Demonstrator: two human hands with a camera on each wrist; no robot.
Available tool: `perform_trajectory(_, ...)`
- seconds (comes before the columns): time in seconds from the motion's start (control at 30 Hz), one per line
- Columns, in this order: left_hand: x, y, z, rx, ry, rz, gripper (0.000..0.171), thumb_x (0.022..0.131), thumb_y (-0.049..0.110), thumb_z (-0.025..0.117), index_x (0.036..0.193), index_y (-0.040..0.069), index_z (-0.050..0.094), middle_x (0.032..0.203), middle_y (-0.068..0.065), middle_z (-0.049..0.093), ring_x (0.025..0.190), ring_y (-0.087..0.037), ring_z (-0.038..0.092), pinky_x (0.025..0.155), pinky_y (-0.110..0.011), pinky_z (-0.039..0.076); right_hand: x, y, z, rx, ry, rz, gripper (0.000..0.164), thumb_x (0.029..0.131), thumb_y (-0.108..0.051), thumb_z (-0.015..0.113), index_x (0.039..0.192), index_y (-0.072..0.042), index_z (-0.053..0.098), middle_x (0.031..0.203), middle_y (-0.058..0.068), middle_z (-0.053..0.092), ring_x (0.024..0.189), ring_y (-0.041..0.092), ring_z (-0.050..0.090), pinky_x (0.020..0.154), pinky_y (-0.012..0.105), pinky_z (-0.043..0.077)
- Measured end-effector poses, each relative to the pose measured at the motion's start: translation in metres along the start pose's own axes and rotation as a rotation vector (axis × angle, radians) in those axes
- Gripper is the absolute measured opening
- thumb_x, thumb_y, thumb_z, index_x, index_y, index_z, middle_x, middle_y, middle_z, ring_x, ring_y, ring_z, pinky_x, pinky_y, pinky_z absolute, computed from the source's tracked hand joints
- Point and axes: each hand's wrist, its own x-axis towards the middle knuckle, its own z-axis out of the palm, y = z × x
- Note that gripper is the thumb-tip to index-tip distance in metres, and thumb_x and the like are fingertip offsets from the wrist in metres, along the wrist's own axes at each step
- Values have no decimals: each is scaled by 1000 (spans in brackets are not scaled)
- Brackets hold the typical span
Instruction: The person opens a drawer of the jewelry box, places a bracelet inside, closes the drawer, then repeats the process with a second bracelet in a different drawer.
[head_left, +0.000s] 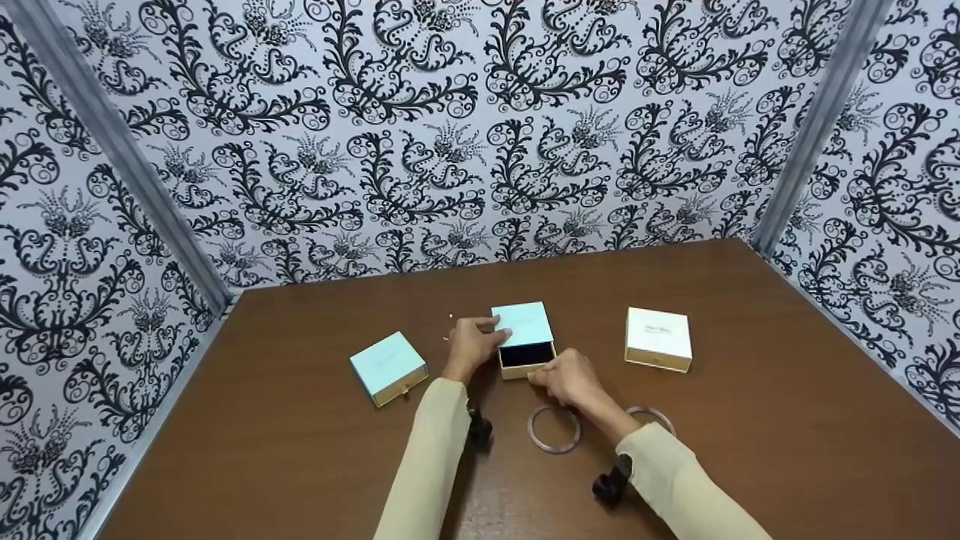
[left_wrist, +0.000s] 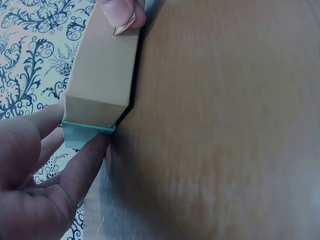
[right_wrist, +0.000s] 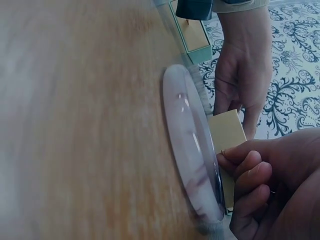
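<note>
In the head view, a light-blue drawer-style gift box (head_left: pixel 523 322) lies at mid-table with its gold drawer (head_left: pixel 516 372) partly pulled out, showing a dark lining. My left hand (head_left: pixel 471 346) grips the blue sleeve by its left side, thumb on top. At the drawer's front, my right hand (head_left: pixel 568 377) pinches the small pull tab (left_wrist: pixel 125 26) between thumb and finger. A pale, brown-streaked bangle (right_wrist: pixel 182 135) lies on the table just below the right hand. Behind the right wrist, a second bangle (head_left: pixel 660 415) is partly hidden.
Another light-blue box (head_left: pixel 388 361), closed, sits to the left. A closed white box (head_left: pixel 658 332) stands at the right. Tiny gold-coloured bits (head_left: pixel 451 316) lie beyond the left hand. Patterned walls (head_left: pixel 420 165) enclose the brown table (head_left: pixel 285 450) at back and sides.
</note>
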Motion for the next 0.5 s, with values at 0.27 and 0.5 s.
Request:
perform_trajectory(0.27, -2, 3, -1, 15, -7, 9, 34, 87, 21, 79, 118, 8, 74, 112, -11, 76, 116, -33, 65, 106, -46, 49, -3, 2, -1, -3, -10, -24, 13, 85, -20, 79, 77, -11, 82, 41, -5, 52, 33, 3, 41, 36, 17, 31)
perform_trajectory(0.5, -2, 5, 0, 27, 9, 0, 34, 86, 21, 80, 117, 8, 75, 113, -12, 75, 121, -33, 62, 109, -45, 47, -6, 2, -2, -12, -15, -54, 17, 84, -20, 79, 70, -11, 81, 40, -7, 51, 35, 4, 44, 37, 17, 32)
